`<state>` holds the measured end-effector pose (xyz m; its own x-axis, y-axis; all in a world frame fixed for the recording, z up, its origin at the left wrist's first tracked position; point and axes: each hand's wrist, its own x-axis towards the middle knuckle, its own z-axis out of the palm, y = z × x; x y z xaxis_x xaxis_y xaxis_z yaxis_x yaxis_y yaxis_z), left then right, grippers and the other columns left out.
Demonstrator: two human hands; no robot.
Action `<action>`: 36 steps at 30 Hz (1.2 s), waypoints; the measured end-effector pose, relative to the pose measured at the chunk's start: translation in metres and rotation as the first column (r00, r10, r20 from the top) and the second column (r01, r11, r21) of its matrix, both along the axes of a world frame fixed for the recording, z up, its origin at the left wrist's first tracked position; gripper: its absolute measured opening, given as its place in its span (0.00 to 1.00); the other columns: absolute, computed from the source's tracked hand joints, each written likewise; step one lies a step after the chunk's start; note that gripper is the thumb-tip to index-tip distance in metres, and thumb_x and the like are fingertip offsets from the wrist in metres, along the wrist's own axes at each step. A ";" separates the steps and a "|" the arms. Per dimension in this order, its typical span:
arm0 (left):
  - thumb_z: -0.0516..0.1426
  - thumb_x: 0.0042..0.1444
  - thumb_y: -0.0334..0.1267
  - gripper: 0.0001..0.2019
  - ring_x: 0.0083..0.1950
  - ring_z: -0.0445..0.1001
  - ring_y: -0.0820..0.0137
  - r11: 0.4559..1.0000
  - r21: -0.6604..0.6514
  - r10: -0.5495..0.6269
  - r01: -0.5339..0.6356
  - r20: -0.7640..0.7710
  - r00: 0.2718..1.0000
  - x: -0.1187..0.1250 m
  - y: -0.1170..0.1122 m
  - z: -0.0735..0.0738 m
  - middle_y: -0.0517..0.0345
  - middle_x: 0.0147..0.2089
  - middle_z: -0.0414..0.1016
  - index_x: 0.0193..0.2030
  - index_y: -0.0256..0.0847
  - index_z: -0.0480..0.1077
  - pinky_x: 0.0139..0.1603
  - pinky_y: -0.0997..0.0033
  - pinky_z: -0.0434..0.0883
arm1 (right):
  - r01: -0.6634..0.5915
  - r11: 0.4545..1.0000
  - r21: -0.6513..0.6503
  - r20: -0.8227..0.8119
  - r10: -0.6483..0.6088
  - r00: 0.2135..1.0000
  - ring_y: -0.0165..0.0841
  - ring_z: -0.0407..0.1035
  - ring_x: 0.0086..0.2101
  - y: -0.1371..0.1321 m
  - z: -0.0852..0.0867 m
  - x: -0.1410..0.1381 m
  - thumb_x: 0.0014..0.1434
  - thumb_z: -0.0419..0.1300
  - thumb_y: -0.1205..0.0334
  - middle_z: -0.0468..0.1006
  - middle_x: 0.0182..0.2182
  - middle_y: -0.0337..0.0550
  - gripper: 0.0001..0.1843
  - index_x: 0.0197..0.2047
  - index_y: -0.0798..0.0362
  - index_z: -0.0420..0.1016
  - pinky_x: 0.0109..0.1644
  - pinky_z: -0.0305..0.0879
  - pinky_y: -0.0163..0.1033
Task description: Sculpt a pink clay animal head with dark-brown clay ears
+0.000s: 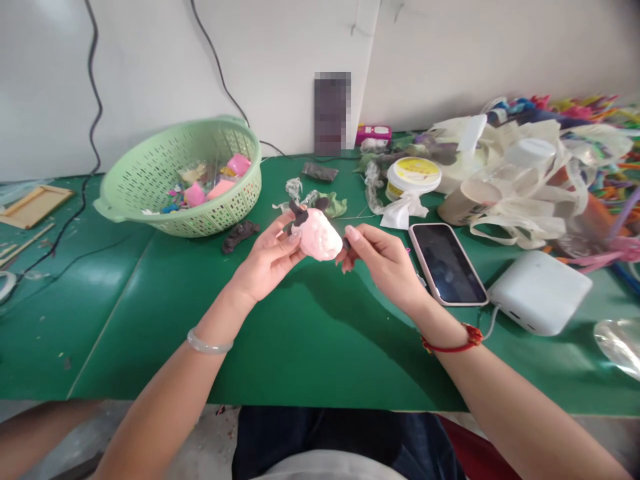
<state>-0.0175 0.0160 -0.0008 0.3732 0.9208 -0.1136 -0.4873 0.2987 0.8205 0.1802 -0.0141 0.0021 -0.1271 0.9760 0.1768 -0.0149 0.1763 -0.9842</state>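
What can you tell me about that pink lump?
The pink lump looks like soft modelling clay: pale, rounded, lightly creased, with dark brown clay pieces stuck on its upper left. It rests in the left hand, held above the green table. The right hand pinches a small dark bit beside it.
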 end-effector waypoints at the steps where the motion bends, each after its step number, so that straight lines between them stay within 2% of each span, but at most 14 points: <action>1: 0.69 0.49 0.33 0.22 0.47 0.77 0.71 1.000 -0.004 -0.004 0.004 0.006 1.000 0.000 0.000 -0.001 0.59 0.46 0.78 0.51 0.44 0.74 0.52 0.72 0.73 | 0.006 1.000 0.008 0.009 -0.006 1.000 0.29 0.68 0.24 0.000 0.000 0.000 0.62 0.61 0.40 0.76 0.24 0.39 0.24 0.27 0.52 0.71 0.31 0.67 0.36; 5: 0.69 0.50 0.33 0.20 0.46 0.78 0.71 1.000 -0.019 -0.009 0.009 0.025 1.000 0.001 0.001 -0.005 0.59 0.45 0.79 0.50 0.45 0.74 0.51 0.72 0.73 | 0.027 0.999 0.021 0.039 -0.028 0.999 0.29 0.68 0.24 0.003 -0.005 0.000 0.62 0.60 0.38 0.74 0.22 0.39 0.25 0.26 0.52 0.72 0.31 0.67 0.37; 7: 0.69 0.49 0.32 0.19 0.46 0.78 0.72 1.000 -0.027 -0.001 0.002 0.034 0.999 0.002 0.002 -0.008 0.60 0.44 0.79 0.48 0.45 0.74 0.51 0.72 0.74 | 0.058 0.998 0.035 0.084 -0.061 0.995 0.30 0.70 0.24 0.004 -0.009 0.003 0.64 0.56 0.37 0.76 0.25 0.39 0.26 0.32 0.51 0.75 0.32 0.68 0.38; 9: 0.69 0.49 0.31 0.20 0.45 0.78 0.73 0.999 -0.047 0.002 0.000 0.051 0.999 0.002 0.003 -0.011 0.60 0.44 0.79 0.49 0.44 0.74 0.49 0.73 0.74 | 0.133 0.987 0.094 0.171 -0.148 0.974 0.32 0.73 0.27 0.006 -0.013 0.008 0.67 0.51 0.37 0.81 0.35 0.43 0.26 0.45 0.50 0.78 0.36 0.71 0.40; 11: 0.70 0.48 0.30 0.22 0.43 0.78 0.73 0.997 -0.075 0.000 0.006 0.074 0.997 0.002 0.005 -0.015 0.59 0.44 0.79 0.50 0.43 0.74 0.48 0.74 0.74 | 0.211 0.954 0.212 0.296 -0.268 0.917 0.38 0.77 0.39 0.010 -0.014 0.014 0.70 0.46 0.39 0.80 0.50 0.49 0.28 0.58 0.48 0.73 0.47 0.72 0.45; 13: 0.69 0.48 0.30 0.22 0.43 0.78 0.73 0.995 -0.101 -0.006 0.016 0.090 0.996 0.003 0.007 -0.019 0.58 0.44 0.79 0.51 0.42 0.73 0.48 0.73 0.75 | 0.208 0.914 0.349 0.441 -0.356 0.824 0.44 0.70 0.58 0.021 -0.014 0.020 0.71 0.43 0.41 0.71 0.63 0.53 0.31 0.69 0.49 0.61 0.63 0.64 0.53; 15: 0.69 0.48 0.29 0.22 0.43 0.78 0.73 0.993 -0.117 -0.015 0.026 0.097 0.995 0.004 0.008 -0.022 0.57 0.44 0.79 0.51 0.41 0.73 0.49 0.72 0.74 | 0.120 0.887 0.445 0.597 -0.394 0.699 0.46 0.48 0.71 0.043 -0.013 0.023 0.71 0.40 0.42 0.54 0.72 0.53 0.36 0.75 0.52 0.48 0.72 0.45 0.60; 17: 0.69 0.48 0.29 0.23 0.43 0.78 0.74 0.992 -0.123 -0.026 0.039 0.106 0.994 0.005 0.010 -0.025 0.57 0.44 0.79 0.52 0.40 0.73 0.49 0.73 0.74 | 0.070 0.881 0.467 0.719 -0.425 0.550 0.46 0.34 0.73 0.076 -0.011 0.024 0.71 0.38 0.45 0.43 0.75 0.54 0.38 0.76 0.58 0.38 0.74 0.32 0.62; 18: 0.70 0.48 0.30 0.24 0.42 0.78 0.74 0.991 -0.125 -0.030 0.044 0.111 0.993 0.006 0.010 -0.026 0.58 0.44 0.79 0.52 0.40 0.73 0.49 0.73 0.74 | 0.061 0.882 0.467 0.761 -0.436 0.481 0.47 0.31 0.74 0.095 -0.011 0.024 0.71 0.38 0.47 0.41 0.75 0.55 0.39 0.76 0.61 0.35 0.74 0.29 0.63; 21: 0.70 0.48 0.30 0.24 0.41 0.77 0.76 0.988 -0.148 -0.032 0.050 0.125 0.992 0.005 0.010 -0.030 0.59 0.42 0.78 0.52 0.41 0.73 0.48 0.74 0.73 | -0.019 0.892 0.452 0.854 -0.426 0.299 0.51 0.30 0.73 0.155 -0.010 0.020 0.70 0.40 0.48 0.40 0.75 0.58 0.42 0.76 0.68 0.34 0.73 0.25 0.64; 23: 0.70 0.47 0.30 0.23 0.41 0.77 0.75 0.985 -0.162 -0.028 0.051 0.139 0.990 0.005 0.010 -0.032 0.59 0.41 0.78 0.51 0.41 0.73 0.49 0.73 0.73 | -0.092 0.893 0.441 0.884 -0.414 0.216 0.54 0.32 0.73 0.188 -0.010 0.015 0.69 0.43 0.50 0.42 0.74 0.62 0.43 0.75 0.71 0.34 0.73 0.25 0.66; 28: 0.70 0.47 0.30 0.23 0.43 0.76 0.72 0.982 -0.179 -0.027 0.061 0.188 0.982 0.004 0.013 -0.037 0.57 0.42 0.77 0.51 0.41 0.74 0.51 0.68 0.71 | -0.146 0.859 0.490 0.868 -0.466 0.171 0.57 0.30 0.72 0.236 -0.015 0.011 0.69 0.44 0.51 0.38 0.75 0.62 0.42 0.76 0.68 0.35 0.70 0.24 0.73; 31: 0.70 0.48 0.29 0.22 0.44 0.75 0.71 0.978 -0.194 -0.030 0.072 0.210 0.977 0.004 0.014 -0.038 0.56 0.42 0.76 0.51 0.41 0.75 0.52 0.66 0.70 | -0.139 0.837 0.528 0.846 -0.505 0.174 0.58 0.29 0.72 0.250 -0.019 0.018 0.70 0.43 0.49 0.36 0.75 0.58 0.41 0.76 0.65 0.36 0.69 0.22 0.75; 36: 0.70 0.48 0.29 0.22 0.43 0.74 0.70 0.974 -0.211 -0.039 0.088 0.226 0.973 0.005 0.014 -0.040 0.57 0.40 0.75 0.50 0.42 0.76 0.53 0.64 0.69 | -0.161 0.841 0.517 0.854 -0.494 0.162 0.60 0.31 0.72 0.260 -0.029 0.028 0.69 0.44 0.49 0.38 0.75 0.58 0.41 0.76 0.64 0.38 0.67 0.23 0.78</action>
